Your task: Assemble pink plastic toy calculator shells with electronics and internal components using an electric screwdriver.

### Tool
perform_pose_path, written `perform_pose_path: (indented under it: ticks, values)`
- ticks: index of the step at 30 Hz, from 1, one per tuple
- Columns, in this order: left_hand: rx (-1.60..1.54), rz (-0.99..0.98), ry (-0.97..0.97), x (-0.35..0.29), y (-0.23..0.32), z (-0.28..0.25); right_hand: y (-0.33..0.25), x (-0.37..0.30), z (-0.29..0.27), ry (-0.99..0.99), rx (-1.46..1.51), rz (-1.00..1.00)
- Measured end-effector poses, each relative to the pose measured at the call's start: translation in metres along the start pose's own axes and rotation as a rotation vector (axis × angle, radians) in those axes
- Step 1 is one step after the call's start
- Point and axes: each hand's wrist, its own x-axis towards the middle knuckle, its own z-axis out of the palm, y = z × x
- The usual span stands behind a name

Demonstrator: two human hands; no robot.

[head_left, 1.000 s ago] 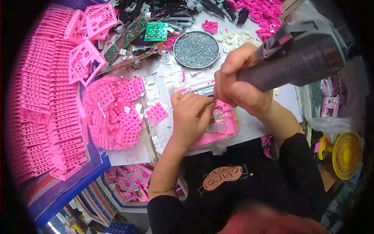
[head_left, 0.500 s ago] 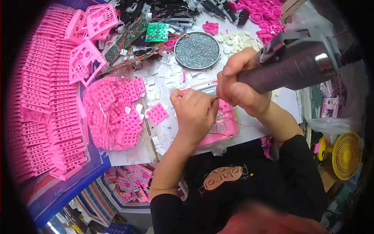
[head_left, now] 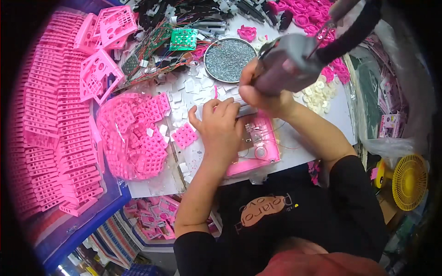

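Observation:
A pink plastic casing (head_left: 267,138) lies in front of me on the white-covered table, with a round part and thin wires inside. My left hand (head_left: 221,131) presses on its left side, fingers bent over the far part near a grey-silver piece (head_left: 246,109). My right hand (head_left: 264,99) grips a dark electric screwdriver (head_left: 287,66) with a thick black cord. The tool leans over the casing's far end; its tip is hidden behind my hands. Just beyond them stands a round dish (head_left: 230,60) full of small metal screws.
Pink frames (head_left: 41,115) are stacked at the left; a bag of pink keypads (head_left: 133,138) lies nearer. White paper squares (head_left: 193,87), wires and a green circuit board (head_left: 183,39) lie further back. Cream discs (head_left: 318,94) sit right, pink rings (head_left: 306,14) behind. A yellow fan (head_left: 410,181) stands lower right.
The screwdriver has swung left and more upright, its rear end now toward the far side. My right hand moved left with it; my left hand shifted slightly left, its fingers spreading.

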Motion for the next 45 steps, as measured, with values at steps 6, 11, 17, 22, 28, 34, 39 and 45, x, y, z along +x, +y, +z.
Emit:
perform_pose_path:
  ticks: [6,11,17,22,28,34,39,45]
  values:
    - [-0.355,0.124,-0.137,0.022,-0.007,-0.004,0.006,0.01,-0.014,-0.181,-0.136,0.081]
    - [-0.254,0.231,-0.036,0.005,-0.011,-0.048,-0.016,0.057,-0.089,-0.106,-0.247,0.032]
    - [-0.042,-0.1,-0.188,-0.13,-0.007,-0.228,-0.02,0.069,-0.258,-0.049,-1.604,0.087]
    - [0.164,-0.24,-0.631,-0.177,-0.016,-0.278,-0.007,0.074,-0.284,-0.009,-1.606,0.155]
    - [-0.218,-0.241,-0.164,-0.155,-0.009,-0.152,-0.011,0.063,-0.239,0.268,-1.476,-0.048]
    - [-0.44,0.328,-0.217,-0.016,0.054,-0.03,0.023,0.086,-0.247,0.003,-1.896,0.221]
    - [-1.139,-0.306,-0.334,0.026,0.048,0.0,-0.011,0.024,-0.167,-0.019,-1.069,-0.423]
    - [-1.582,-0.56,-0.5,0.01,0.021,-0.004,-0.03,-0.066,-0.06,-0.371,-0.815,-0.568]
